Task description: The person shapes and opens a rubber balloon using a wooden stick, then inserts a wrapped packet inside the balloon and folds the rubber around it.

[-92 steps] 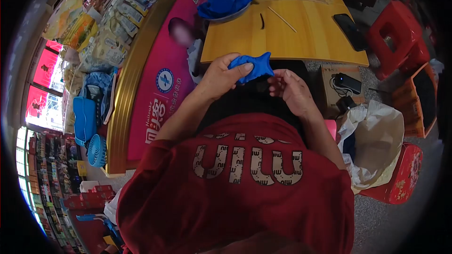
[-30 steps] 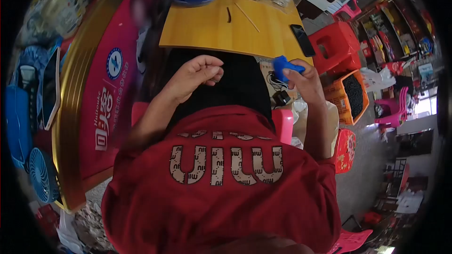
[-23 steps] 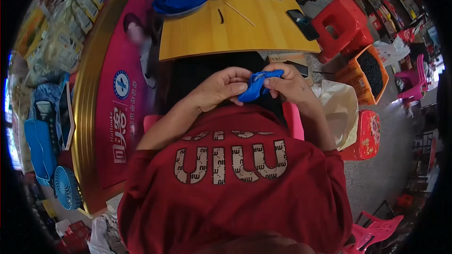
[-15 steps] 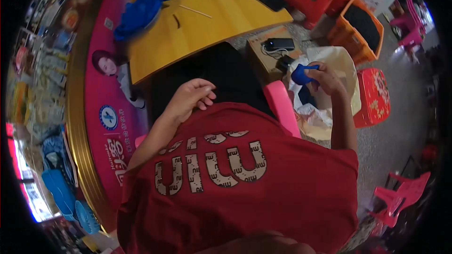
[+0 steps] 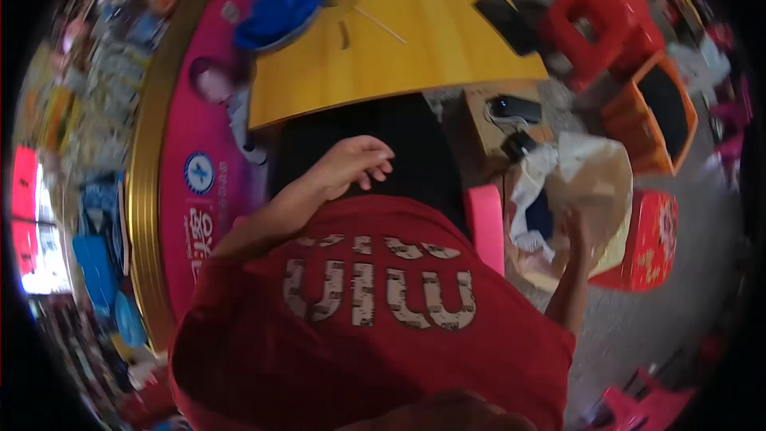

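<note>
My left hand [image 5: 361, 164] hangs in front of my red shirt, above my dark lap. Its fingers are loosely curled and a little apart, with nothing visible in them. My right hand [image 5: 573, 233] reaches down into a large bag [image 5: 594, 164] with a pale lining at my right side. That hand is smeared by motion and its fingers cannot be made out. Dark blue material [image 5: 539, 215] lies inside the bag, left of the hand. A crumpled bright blue bundle [image 5: 295, 0] rests on the far left of the yellow table [image 5: 359, 72].
A thin stick [image 5: 381, 25], a small dark strip [image 5: 345, 34] and a phone [image 5: 507, 24] lie on the table. Beyond the bag are a cardboard box [image 5: 479, 124] with a black device [image 5: 515, 107], a red stool [image 5: 598, 24], an orange crate [image 5: 638, 124] and a red patterned box [image 5: 650, 239].
My right hand has lowered into the bag, and the small blue piece it held is no longer visible. My left hand keeps its pose. The whole view has shifted and turned somewhat.
</note>
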Demonstrator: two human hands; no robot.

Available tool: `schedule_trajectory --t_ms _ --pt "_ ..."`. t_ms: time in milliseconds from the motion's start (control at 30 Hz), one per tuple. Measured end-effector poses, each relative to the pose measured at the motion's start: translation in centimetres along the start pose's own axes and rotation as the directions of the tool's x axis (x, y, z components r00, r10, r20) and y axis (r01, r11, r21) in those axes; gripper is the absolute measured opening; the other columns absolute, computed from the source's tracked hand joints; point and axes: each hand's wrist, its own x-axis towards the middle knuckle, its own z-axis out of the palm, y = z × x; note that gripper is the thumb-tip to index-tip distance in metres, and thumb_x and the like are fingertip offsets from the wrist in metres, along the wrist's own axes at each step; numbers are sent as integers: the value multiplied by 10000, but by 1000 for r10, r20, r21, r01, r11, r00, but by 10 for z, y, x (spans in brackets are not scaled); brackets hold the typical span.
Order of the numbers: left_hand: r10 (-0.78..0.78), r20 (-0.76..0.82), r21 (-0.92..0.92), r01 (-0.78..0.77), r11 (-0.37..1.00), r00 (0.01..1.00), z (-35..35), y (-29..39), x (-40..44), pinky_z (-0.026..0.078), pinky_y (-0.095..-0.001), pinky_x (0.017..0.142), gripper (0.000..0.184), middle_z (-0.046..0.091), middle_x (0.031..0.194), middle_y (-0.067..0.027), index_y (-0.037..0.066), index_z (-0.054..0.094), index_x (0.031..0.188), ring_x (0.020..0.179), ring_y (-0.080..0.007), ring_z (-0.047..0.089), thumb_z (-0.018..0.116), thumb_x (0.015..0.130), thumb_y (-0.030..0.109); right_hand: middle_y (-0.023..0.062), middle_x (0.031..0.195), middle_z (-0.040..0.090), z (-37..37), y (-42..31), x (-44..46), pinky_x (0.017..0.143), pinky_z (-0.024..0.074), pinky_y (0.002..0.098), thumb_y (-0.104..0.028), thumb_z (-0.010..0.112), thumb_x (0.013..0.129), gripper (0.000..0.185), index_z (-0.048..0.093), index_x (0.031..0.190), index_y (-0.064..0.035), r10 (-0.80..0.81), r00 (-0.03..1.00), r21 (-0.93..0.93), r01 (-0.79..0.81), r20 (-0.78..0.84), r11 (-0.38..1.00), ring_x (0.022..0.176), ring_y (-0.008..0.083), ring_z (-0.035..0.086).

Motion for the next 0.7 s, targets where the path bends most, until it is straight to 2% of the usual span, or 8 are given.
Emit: schedule_trajectory --t_ms 33,67,133,300,367,433,567,700 --pt "14 -4 8 -13 1000 1000 -3 0 3 420 -183 443 189 532 752 -65 8 487 920 608 -101 514 480 796 150 173 525 510 0 -42 -17 437 404 365 -209 442 765 249 519 655 1 -255 963 -319 216 -87 923 458 258 529" --pt "23 5 14 -23 1000 1000 -6 2 8 423 -190 453 183 532 745 -61 10 492 912 606 -103 512 481 792 148 216 651 538 -1 -41 -5 533 429 395 -207 453 747 228 543 741 2 -106 992 -314 125 75 941 596 325 554" --pt "105 -39 56 -103 993 994 -14 9 16 424 -195 463 168 529 724 -55 14 501 888 600 -103 505 482 786 146 216 708 549 5 -82 -5 573 429 396 -208 457 742 233 546 824 -9 -363 931 -549 327 45 770 668 338 552" --pt "350 -313 36 -358 933 883 -72 35 40 419 -193 506 155 526 710 -37 31 507 858 614 -94 500 491 783 166 188 767 559 37 -219 -14 615 427 356 -194 503 749 260 518 960 -44 -423 900 -247 437 110 865 720 327 552" --pt "359 -395 12 -385 923 846 -105 41 46 414 -194 563 130 523 713 -18 31 510 837 640 -78 493 477 800 151 146 749 567 64 -274 -17 612 428 306 -177 476 756 249 519 941 -17 -589 758 -190 645 279 740 675 240 563" --pt "591 -531 395 -440 807 607 -149 31 62 408 -205 577 133 518 701 -9 24 520 820 644 -75 489 486 794 149 158 782 565 98 -317 -24 622 434 331 -180 500 751 257 508 958 -27 -571 717 -156 667 400 728 716 289 556" --pt "646 -659 529 -372 762 385 -207 64 67 403 -211 595 152 529 723 -9 -2 530 841 658 -88 497 512 767 129 170 821 555 163 -360 -29 659 437 363 -208 527 733 276 509 956 -46 -645 426 44 813 634 580 776 324 533" --pt "762 -579 707 -287 647 292 -251 90 104 423 -266 626 191 556 795 -65 -9 532 854 696 -165 536 541 740 144 169 847 552 196 -383 -26 674 433 364 -227 514 736 269 516 944 -57 -426 350 -42 812 834 583 803 317 529"
